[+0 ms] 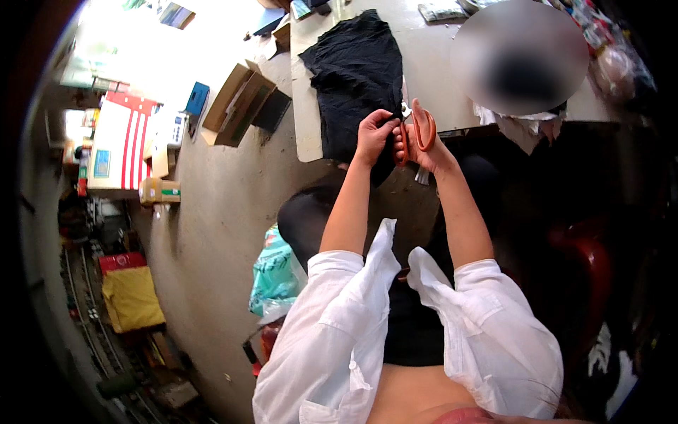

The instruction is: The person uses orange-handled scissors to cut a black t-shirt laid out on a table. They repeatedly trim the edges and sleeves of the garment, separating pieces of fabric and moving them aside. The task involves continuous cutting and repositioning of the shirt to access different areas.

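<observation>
A black cloth (357, 67) lies spread on the table and hangs over its near edge. My left hand (376, 136) is closed on the cloth's right edge, thumb and fingers pinching it. Close beside it, my right hand (434, 152) grips a pair of scissors (424, 127) with orange-red handles. The scissors' metal pivot shows just above the handles, next to the cloth; most of the blades is hidden. Both hands are at the table's near edge, almost touching each other.
The pale table (308, 131) carries packets and bundled cloth at its far right, near a blurred area. On the floor to the left stand an open cardboard box (236, 106) and a teal plastic bag (274, 272). A yellow cloth-like item (133, 299) sits by shelving at far left.
</observation>
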### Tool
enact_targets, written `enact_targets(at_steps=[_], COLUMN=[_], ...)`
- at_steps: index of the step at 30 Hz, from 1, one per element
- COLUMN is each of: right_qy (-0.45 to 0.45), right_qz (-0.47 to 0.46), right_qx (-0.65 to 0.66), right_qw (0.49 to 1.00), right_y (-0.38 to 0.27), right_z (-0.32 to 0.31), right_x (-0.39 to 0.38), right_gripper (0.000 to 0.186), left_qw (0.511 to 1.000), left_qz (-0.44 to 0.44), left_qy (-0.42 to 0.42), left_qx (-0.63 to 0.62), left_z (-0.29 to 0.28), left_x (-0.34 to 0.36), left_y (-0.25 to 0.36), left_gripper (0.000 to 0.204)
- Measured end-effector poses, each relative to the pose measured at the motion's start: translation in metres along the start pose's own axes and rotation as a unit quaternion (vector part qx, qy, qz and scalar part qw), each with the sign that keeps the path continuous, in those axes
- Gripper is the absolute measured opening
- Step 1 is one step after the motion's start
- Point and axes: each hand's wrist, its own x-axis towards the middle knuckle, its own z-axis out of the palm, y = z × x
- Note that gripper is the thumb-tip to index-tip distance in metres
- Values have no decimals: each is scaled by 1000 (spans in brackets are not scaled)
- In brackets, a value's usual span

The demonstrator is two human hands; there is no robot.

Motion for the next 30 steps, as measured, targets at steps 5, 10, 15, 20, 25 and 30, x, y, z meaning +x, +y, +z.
enact_targets(at_steps=[5,10,15,20,25,30], right_qy=[9,85,72,44,80,65], right_qz=[29,1,-6,72,28,66], right_qx=[54,129,30,115,12,83], right_qw=[998,988,997,990,996,992], right_y=[-8,-19,-28,-41,-21,-20], right_z=[8,-10,2,-11,-10,-15], right_x=[7,18,10,12,10,4], right_gripper=[73,68,74,70,64,66], left_qw=[999,996,996,993,985,810], left_qz=[32,87,86,109,123,255], left_qy=[24,5,-9,-16,45,251], left_qx=[-6,18,-24,50,112,464], left_z=[4,0,4,4,-1,-25], left_x=[0,-6,-12,-20,-29,-36], left_y=[-4,-15,-13,-5,-1,35], left_gripper=[7,6,5,5,8,29])
